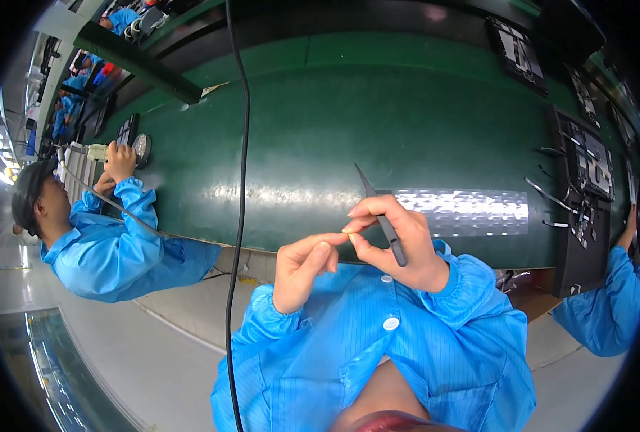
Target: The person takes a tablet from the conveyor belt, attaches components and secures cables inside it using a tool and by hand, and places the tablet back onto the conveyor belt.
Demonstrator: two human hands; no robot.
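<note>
In front of my chest, over the near edge of the green worktable (320,129), my two hands meet at the fingertips. My right hand (406,245) is closed, with a slim black pointed tool (387,229) held slantwise in it, the sharp end pointing up and away. Its thumb and index finger also pinch together against the index fingertip of my left hand (304,268). Left thumb and fingers are curled closed. Whatever sits between the fingertips is too small to name. Just beyond my right hand lies a shiny, dimpled translucent strip (471,212), flat on the table.
A black cable (242,144) hangs down left of my hands. To the right, a black tray (582,237) carries an opened electronic device (589,165) and loose wires (546,194). Another opened device (518,54) lies at the far right. Co-workers in blue sit at left (118,230) and right (607,317).
</note>
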